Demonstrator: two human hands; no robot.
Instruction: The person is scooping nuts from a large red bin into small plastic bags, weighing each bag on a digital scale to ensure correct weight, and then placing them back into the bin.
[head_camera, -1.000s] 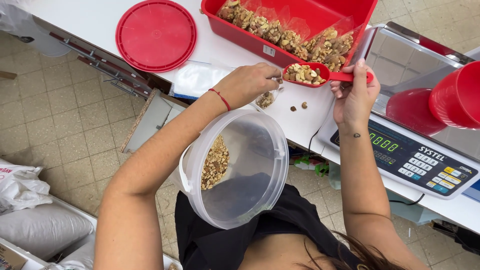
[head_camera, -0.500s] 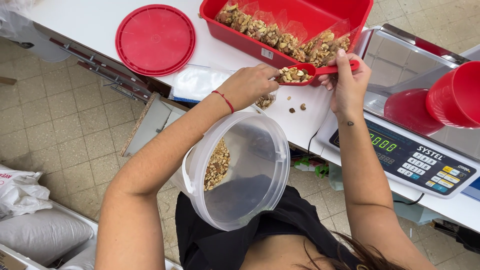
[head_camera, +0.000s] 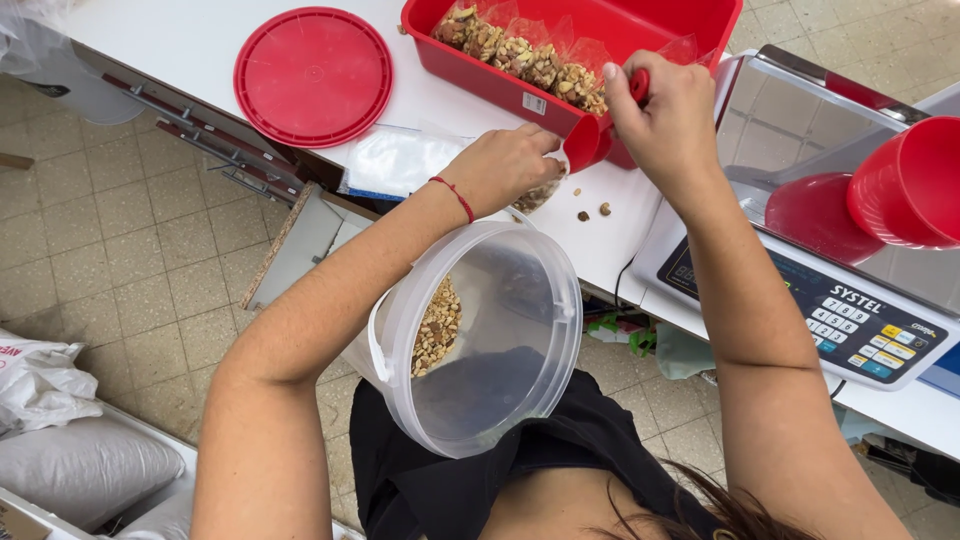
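Observation:
My left hand (head_camera: 505, 165) pinches the mouth of a small clear bag (head_camera: 541, 196) holding some nuts at the white counter's edge. My right hand (head_camera: 662, 112) grips the handle of a red scoop (head_camera: 586, 145), which is tipped steeply down with its mouth against the bag. Right behind them stands a red tray (head_camera: 650, 25) lined with plastic and filled with walnuts (head_camera: 520, 55). A clear plastic bucket (head_camera: 562, 330) rests tilted between my left arm and body, with chopped nuts (head_camera: 437, 325) along its lower side.
A round red lid (head_camera: 312, 75) lies on the counter (head_camera: 200, 40) at left, beside a flat stack of clear bags (head_camera: 395, 160). Two loose nuts (head_camera: 592, 212) lie near the bag. At right a digital scale (head_camera: 850, 310) carries red bowls (head_camera: 910, 185). White sacks (head_camera: 60, 440) sit on the tiled floor.
The scoop was level and full of nuts; my right hand has swung it left and tipped it down onto the bag in my left hand.

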